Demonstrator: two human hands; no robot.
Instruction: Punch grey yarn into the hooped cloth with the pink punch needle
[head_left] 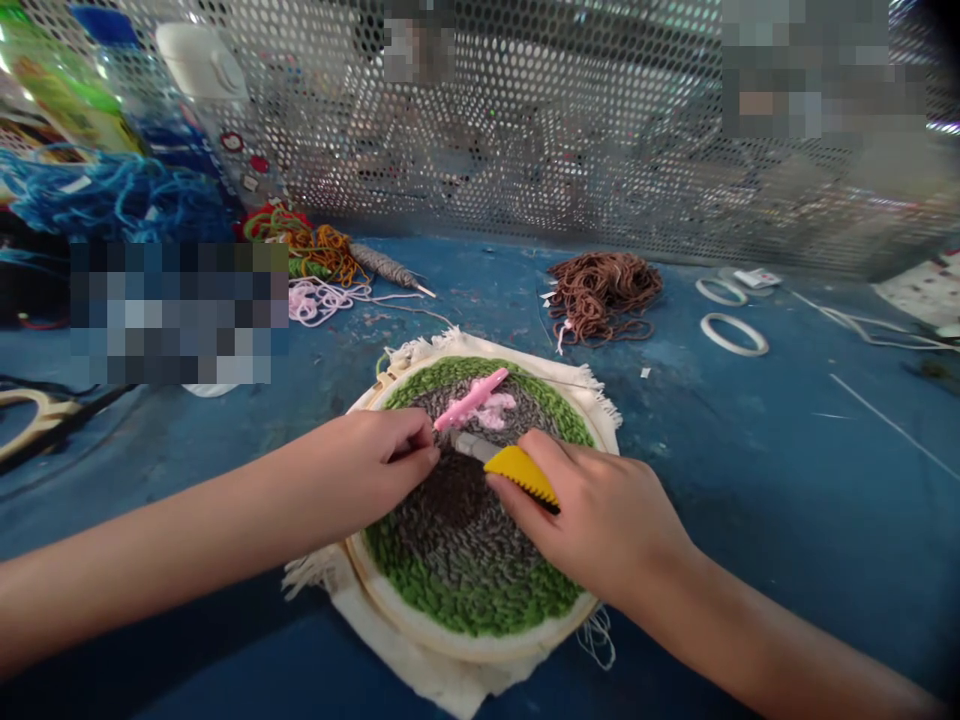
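Note:
A wooden embroidery hoop (355,560) holds white cloth (431,675) with looped yarn in a green outer ring, a grey band and a dark brown centre. My right hand (592,500) grips a yellow utility knife (521,474), its grey blade end pointing left over the yarn. Close to that blade, my left hand (390,455) is pinched shut; what lies between its fingertips is too small to make out. A pink pen-shaped tool (472,398) rests slantwise on the stitching, its lower end beside my left fingertips. Pink yarn (495,410) lies under and beside it.
Brown yarn (606,290) is heaped behind the hoop. White rings (733,335) lie to the right. Blue yarn (112,190), bottles (199,65), orange yarn (330,255) and a grey yarn-wound stick (382,265) are at back left. A perforated metal panel (510,130) borders the blue table.

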